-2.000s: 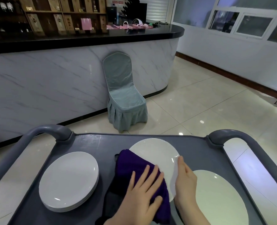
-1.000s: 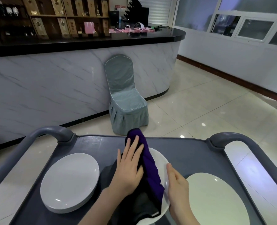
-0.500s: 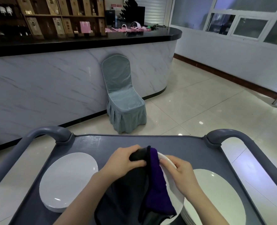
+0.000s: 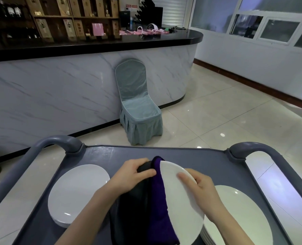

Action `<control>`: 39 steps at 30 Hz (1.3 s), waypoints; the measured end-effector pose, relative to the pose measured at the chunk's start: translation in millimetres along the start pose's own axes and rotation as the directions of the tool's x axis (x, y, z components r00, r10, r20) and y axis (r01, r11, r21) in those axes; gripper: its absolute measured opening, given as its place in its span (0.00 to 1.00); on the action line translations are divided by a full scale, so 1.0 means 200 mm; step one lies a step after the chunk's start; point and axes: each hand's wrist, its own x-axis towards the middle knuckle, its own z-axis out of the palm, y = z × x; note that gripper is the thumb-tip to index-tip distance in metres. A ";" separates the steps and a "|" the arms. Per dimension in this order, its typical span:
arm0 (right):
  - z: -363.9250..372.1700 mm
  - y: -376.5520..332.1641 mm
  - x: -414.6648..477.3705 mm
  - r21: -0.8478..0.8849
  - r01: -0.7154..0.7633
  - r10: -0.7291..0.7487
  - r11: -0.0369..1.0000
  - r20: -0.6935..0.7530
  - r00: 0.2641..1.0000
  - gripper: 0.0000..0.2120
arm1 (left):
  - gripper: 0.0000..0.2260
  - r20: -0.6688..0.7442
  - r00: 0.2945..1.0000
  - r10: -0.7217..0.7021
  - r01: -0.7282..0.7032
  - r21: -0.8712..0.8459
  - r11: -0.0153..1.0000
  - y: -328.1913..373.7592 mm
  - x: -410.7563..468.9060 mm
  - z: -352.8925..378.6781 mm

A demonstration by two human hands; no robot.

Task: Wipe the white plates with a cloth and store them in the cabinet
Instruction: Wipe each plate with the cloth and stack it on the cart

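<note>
On the grey cart [image 4: 199,154], a stack of white plates [image 4: 78,193] lies left. The left hand [image 4: 134,174] curls its fingers round the cloth [image 4: 158,200] (purple and dark), which is draped against the tilted plate [image 4: 180,202]. The right hand [image 4: 200,189] pinches its rim, fingers apparently behind. A second stack [image 4: 238,220] lies right.

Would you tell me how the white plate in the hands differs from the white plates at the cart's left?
The held white plate is tilted up, gripped by the right hand, purple cloth in the left hand against it; the left white plates lie flat on the grey cart, untouched. The held one is single; the left ones appear stacked. Both are glossy white.
</note>
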 end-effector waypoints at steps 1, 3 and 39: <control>0.00 -0.02 0.01 -0.034 0.024 -0.022 0.999 0.042 0.999 0.11 | 0.07 0.021 1.000 -0.007 0.007 0.009 1.000 -0.01 0.01 0.00; -0.01 -0.05 0.03 -0.100 0.070 -0.064 0.993 0.057 0.996 0.12 | 0.06 0.024 1.000 -0.017 0.018 -0.037 0.999 -0.01 0.00 0.00; -0.03 -0.08 0.16 -0.310 0.184 -0.105 0.933 0.256 0.961 0.15 | 0.02 -0.083 0.996 0.038 -0.040 -0.017 0.999 0.02 -0.05 0.02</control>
